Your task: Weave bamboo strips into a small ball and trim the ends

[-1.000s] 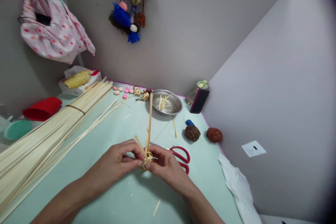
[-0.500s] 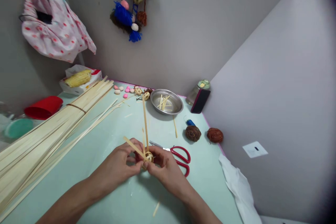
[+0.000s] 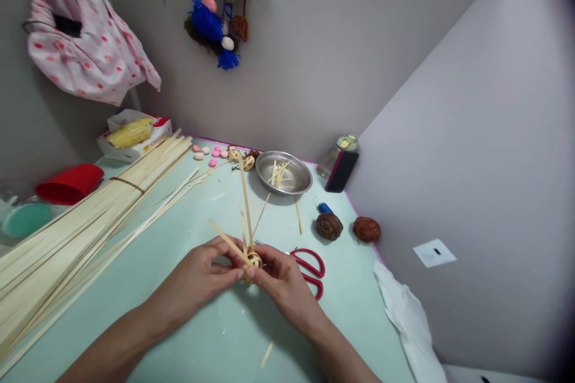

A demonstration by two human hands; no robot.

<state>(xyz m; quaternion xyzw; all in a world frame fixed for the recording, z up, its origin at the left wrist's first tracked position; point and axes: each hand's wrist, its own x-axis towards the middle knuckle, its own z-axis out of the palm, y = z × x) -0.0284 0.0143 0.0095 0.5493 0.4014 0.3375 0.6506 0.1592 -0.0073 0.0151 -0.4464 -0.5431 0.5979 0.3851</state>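
Between my two hands, above the table, is a small woven ball (image 3: 254, 261) of pale bamboo strips. Several strip ends stick out of it: a long strip (image 3: 246, 203) points up and away, another (image 3: 224, 234) slants to the left. My left hand (image 3: 211, 270) grips the ball's left side with closed fingers and thumb. From the right, my right hand (image 3: 281, 272) pinches it between thumb and fingers; the fingers behind are partly hidden. Red-handled scissors (image 3: 309, 263) lie just past my right hand, their blades mostly covered by it.
A metal bowl (image 3: 284, 173) with short strips stands at the back. Bundled strips (image 3: 112, 215) fill the left side. Brown yarn balls (image 3: 329, 225), blue thread (image 3: 324, 208) and a phone (image 3: 342, 171) leaning on a jar (image 3: 330, 158) are at the right. Pink and white beads (image 3: 212, 163) lie farther back.
Both hands still hold the woven ball, with small finger shifts. Another thin strip now shows slanting up behind the ball. The whole view has shifted slightly.
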